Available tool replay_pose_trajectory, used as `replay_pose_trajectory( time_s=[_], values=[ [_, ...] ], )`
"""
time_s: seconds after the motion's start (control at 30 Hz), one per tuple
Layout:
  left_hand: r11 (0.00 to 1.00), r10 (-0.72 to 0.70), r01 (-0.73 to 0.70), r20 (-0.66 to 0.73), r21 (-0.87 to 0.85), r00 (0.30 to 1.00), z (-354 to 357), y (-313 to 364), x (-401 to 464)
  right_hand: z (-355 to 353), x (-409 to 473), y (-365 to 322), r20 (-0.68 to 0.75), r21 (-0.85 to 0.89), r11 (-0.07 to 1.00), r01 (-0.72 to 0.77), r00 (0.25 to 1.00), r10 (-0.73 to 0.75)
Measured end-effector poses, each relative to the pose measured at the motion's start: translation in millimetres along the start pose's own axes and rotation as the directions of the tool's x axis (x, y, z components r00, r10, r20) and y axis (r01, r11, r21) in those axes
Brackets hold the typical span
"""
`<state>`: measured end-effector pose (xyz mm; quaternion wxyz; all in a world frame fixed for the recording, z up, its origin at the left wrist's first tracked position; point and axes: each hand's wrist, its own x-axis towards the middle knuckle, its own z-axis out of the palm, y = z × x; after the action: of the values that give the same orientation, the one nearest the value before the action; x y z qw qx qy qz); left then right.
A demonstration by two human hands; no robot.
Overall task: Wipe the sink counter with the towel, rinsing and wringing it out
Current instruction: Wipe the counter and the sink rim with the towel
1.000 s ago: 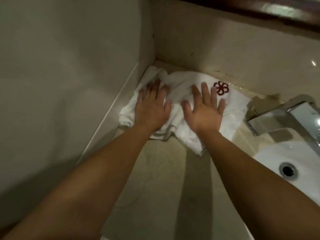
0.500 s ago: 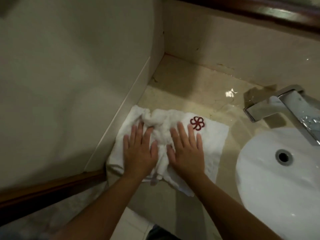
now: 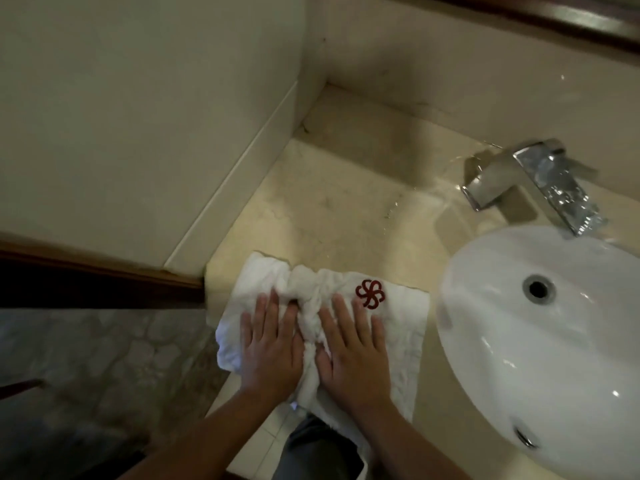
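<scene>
The left hand (image 3: 268, 348) lies flat and palm-down on the towel (image 3: 401, 327), fingers loosely spread and pointing to twelve o'clock; the right hand (image 3: 353, 355) lies just beside it at three o'clock, likewise flat with fingers spread, gripping nothing; between the two thumbs the cloth is bunched into a wrinkled ridge. The towel is white and sits on the beige counter (image 3: 332, 202) at its near edge, its six o'clock end hanging over that edge; a red pinwheel emblem (image 3: 370, 294) shows at one o'clock of the right fingertips. At three o'clock of the towel, near it but not touching, is the white oval sink (image 3: 519, 358) with its drain hole (image 3: 538, 288); at twelve o'clock of the sink stands a chrome faucet (image 3: 540, 185), with a wet sheen on the counter around its base. At nine o'clock of the hands the counter ends against a pale wall (image 3: 138, 116) with a dark wooden ledge (image 3: 97, 275); a patterned floor (image 3: 104, 358) lies below.
</scene>
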<state>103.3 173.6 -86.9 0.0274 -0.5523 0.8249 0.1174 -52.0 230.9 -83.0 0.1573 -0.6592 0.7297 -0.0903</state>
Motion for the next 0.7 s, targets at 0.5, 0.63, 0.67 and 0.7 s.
replay_pose_trajectory(
  time_s=[0.5, 0.63, 0.67, 0.7],
  values=[
    [0.931, 0.333, -0.358, 0.241, 0.066, 0.912, 31, 135, -95, -18, -194, 86, -0.042, 0.042, 0.978, -0.206, 0.977, 0.207],
    [0.867, 0.478, -0.498, 0.284, -0.002, 0.831, 33, 185, -115, -24, -253, 127, -0.094, 0.007, 0.957, -0.289, 0.953, 0.288],
    [0.852, 0.507, -0.522, 0.286, -0.028, 0.813, 31, 199, -119, -25, -266, 137, -0.085, -0.019, 0.95, -0.31, 0.948, 0.308],
    [0.842, 0.528, -0.538, 0.287, -0.049, 0.8, 27, 212, -122, -27, -278, 145, -0.062, -0.04, 0.94, -0.339, 0.94, 0.336]
  ],
)
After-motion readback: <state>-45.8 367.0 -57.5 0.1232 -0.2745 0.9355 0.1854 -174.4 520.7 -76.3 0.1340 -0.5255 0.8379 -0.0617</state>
